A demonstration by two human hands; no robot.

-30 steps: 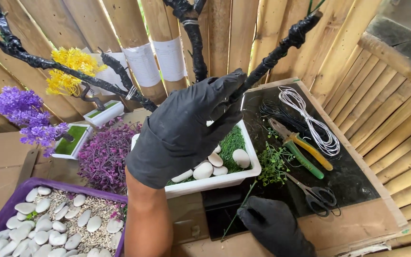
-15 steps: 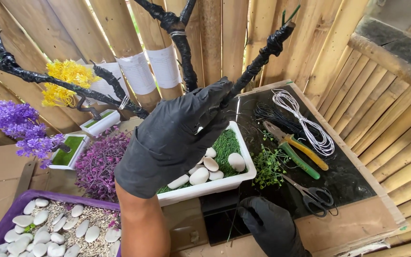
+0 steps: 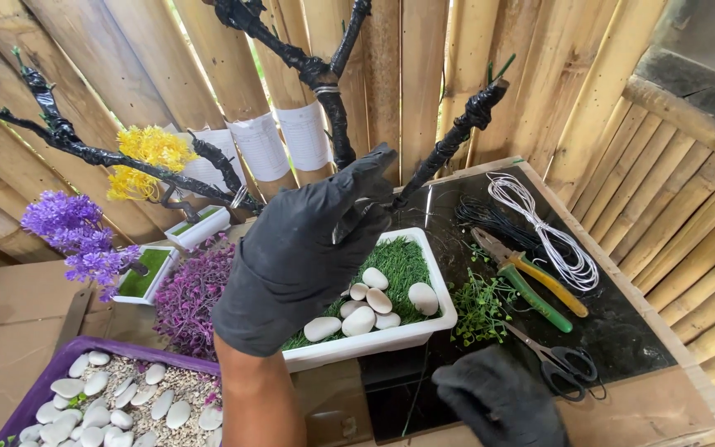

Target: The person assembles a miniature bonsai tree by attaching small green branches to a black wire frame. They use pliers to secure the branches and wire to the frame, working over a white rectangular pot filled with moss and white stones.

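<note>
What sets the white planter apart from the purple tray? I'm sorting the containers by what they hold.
The white planter is carpeted in green moss-like turf with a small cluster of white pebbles; the purple tray has a gravel bed with pebbles spread all over it. A black-wrapped branched trunk rises from the white planter, while the purple tray has none. The planter is shown whole; the tray is cut off by the frame. Both are rectangular.

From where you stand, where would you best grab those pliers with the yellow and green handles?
Probably by the two handles, from above. The pliers lie flat on the black mat, jaws pointing away towards the wire coil, handles splayed towards you, with open mat on either side. The right hand is nearest.
</note>
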